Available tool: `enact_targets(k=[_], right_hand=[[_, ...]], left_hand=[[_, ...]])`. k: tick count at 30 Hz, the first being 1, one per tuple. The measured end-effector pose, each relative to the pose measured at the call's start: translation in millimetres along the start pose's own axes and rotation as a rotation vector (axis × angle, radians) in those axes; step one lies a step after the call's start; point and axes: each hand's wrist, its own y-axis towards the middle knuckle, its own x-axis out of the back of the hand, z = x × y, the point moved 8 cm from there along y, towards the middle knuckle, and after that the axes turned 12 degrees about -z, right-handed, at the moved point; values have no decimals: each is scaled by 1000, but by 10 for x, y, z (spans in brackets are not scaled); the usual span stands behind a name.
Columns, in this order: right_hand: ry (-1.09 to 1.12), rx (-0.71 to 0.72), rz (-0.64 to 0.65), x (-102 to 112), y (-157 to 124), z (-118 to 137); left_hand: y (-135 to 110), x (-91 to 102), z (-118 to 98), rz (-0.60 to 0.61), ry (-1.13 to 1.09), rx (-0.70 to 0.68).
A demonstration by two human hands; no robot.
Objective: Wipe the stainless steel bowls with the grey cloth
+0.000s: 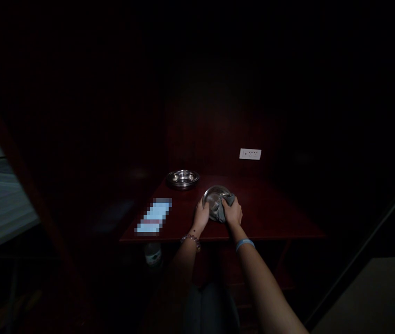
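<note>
A shiny metal bowl is held tilted above the front part of the dark red desk. My left hand grips its left rim, thumb on the inner side. A grey cloth is bunched in my right hand, which presses it against the bowl's right side. Parts of the cloth are hidden under my fingers. Farther back on the left, a few round metal dishes appear to sit stacked on the desk, apart from both hands.
A bright, pixelated flat object lies at the desk's left front. On the back panel is a white power socket. Below the desk's left edge stands a partly hidden container. Dark side panels flank the desk.
</note>
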Motion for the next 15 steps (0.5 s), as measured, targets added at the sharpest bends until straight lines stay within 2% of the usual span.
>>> enact_targets(k=[15], right_hand=[[19,2,-13,-20,11,-23]], left_hand=[[15,4,26,-10,77,-2]])
